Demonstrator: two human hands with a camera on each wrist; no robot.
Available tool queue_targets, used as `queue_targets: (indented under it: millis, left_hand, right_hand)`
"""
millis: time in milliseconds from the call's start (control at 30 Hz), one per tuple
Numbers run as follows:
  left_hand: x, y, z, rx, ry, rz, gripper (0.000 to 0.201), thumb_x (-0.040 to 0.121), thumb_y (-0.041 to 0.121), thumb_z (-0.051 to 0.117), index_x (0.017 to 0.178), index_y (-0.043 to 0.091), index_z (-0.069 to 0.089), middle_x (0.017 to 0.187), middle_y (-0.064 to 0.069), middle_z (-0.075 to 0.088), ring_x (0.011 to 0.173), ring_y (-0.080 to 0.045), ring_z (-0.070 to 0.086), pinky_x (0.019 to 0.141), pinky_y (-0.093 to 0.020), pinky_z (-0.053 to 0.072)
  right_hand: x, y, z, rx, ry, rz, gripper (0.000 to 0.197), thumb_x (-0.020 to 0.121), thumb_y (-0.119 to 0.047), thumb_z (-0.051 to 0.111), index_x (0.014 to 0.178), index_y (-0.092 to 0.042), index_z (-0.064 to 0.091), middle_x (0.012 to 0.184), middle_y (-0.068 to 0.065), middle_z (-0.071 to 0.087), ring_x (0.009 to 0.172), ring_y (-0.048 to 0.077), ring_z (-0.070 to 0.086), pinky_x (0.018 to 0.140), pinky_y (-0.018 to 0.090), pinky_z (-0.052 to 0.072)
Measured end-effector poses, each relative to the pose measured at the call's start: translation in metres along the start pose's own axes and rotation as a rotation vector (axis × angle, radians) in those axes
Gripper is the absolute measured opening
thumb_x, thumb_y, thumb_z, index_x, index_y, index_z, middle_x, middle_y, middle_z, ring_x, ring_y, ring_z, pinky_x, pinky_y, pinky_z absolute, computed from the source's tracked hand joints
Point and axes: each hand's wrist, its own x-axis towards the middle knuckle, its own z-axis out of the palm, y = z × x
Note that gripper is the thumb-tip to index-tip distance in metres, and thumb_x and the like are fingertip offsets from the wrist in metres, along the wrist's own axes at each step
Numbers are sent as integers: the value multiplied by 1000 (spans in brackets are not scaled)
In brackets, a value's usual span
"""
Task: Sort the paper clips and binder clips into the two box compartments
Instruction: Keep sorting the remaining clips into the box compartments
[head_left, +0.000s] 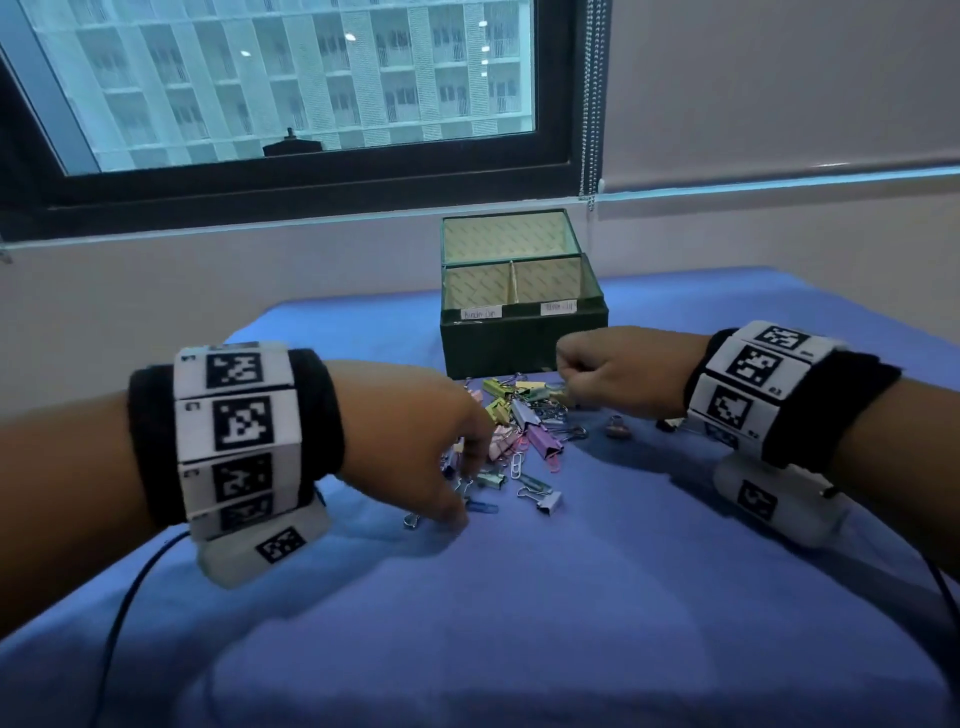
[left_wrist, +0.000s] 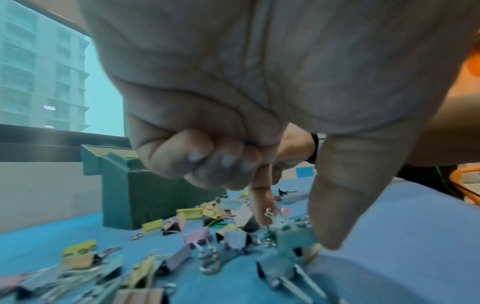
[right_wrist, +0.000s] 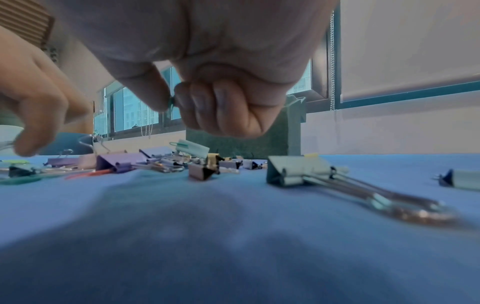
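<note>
Pinching a green paper clip (right_wrist: 170, 105), the right hand (head_left: 621, 370) hovered near the box (head_left: 522, 332); the left hand (head_left: 415, 441) pinched a binder clip (left_wrist: 294, 234).

I see pastel binder clips (head_left: 543, 441) and paper clips (head_left: 517, 464) heaped before the open green box (head_left: 522, 338) (two labelled compartments).

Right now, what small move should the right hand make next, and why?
Probably lift toward the open dark green box. The right hand already pinches a small green paper clip between thumb and curled fingers, just above the pile, and both compartments look empty. Its labels are too blurred to read.
</note>
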Motion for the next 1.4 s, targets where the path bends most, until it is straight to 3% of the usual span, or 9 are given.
queue_targets:
  millis: [133, 300, 467, 633, 733, 867, 1033, 1267, 1400]
  left_hand:
    - [-5, -11, -2, -2, 6, 6, 37, 78, 38, 63, 112, 45, 53, 97, 12, 57, 89, -14, 57, 82, -32, 52]
    - [0, 3, 5, -18, 74, 150, 29, 77, 56, 66, 105, 44, 66, 93, 16, 55, 91, -9, 57, 84, -30, 51]
    - [8, 12, 7, 81, 125, 199, 18, 82, 44, 59, 95, 35, 68, 95, 10, 62, 87, -12, 59, 79, -32, 54]
    - [27, -16, -20, -426, 37, 54, 9, 89, 32, 64, 87, 25, 70, 67, 14, 64, 50, 2, 51, 52, -11, 42]
    - [43, -41, -31, -703, -68, -7, 11, 92, 21, 62, 87, 20, 72, 63, 11, 57, 51, -6, 41, 49, -17, 33]
    - [58, -59, -31, -925, -122, -45, 11, 84, 21, 69, 90, 16, 78, 67, 0, 52, 51, -10, 32, 50, -25, 23]
    - [67, -63, -30, -1051, -109, -57, 15, 80, 17, 70, 91, 12, 79, 63, 3, 55, 49, -8, 32, 45, -21, 22]
    - [80, -68, -31, -1249, -11, -49, 21, 75, 20, 71, 93, 10, 75, 54, 5, 39, 53, -9, 29, 42, -18, 21]
    - [93, -67, -34, -1371, 137, -86, 11, 89, 16, 62, 93, 11, 71, 59, 3, 36, 52, -9, 26, 39, -17, 20]
  right_hand:
    - [-3, -2, 0, 34, 23, -17, 11, 89, -15, 48, 80, -16, 40, 72, 3, 48, 60, 16, 35, 58, 31, 34]
    - [-5, -6, -3, 49, 7, -27, 18, 88, -6, 45, 98, -17, 54, 66, -7, 50, 56, 7, 42, 53, 22, 33]
    - [0, -5, -2, 116, -69, -64, 22, 86, -1, 46, 86, -14, 63, 67, -8, 56, 56, 5, 44, 61, 22, 40]
    - [-5, -5, -3, 118, -23, -118, 16, 83, -21, 67, 94, -32, 65, 53, -17, 56, 45, 2, 48, 54, 23, 45]
    - [-9, -8, -4, 164, -108, -192, 17, 74, -22, 74, 85, -34, 71, 59, -7, 65, 46, 15, 52, 56, 33, 52]
    - [-9, -11, 0, 81, -221, -198, 23, 74, -23, 79, 93, -36, 78, 66, -25, 67, 54, -4, 55, 56, 9, 40]
    - [-2, -6, 5, 42, -224, -200, 10, 75, -26, 80, 85, -26, 79, 65, -18, 67, 57, -6, 56, 55, 6, 40]
    - [-1, -2, -1, 106, 27, -206, 8, 94, -24, 56, 86, -22, 58, 73, -12, 60, 57, 1, 52, 57, 17, 43]
    - [4, 4, -2, 121, 183, -158, 16, 99, -25, 45, 84, -25, 45, 76, -8, 52, 67, 10, 47, 63, 28, 39]
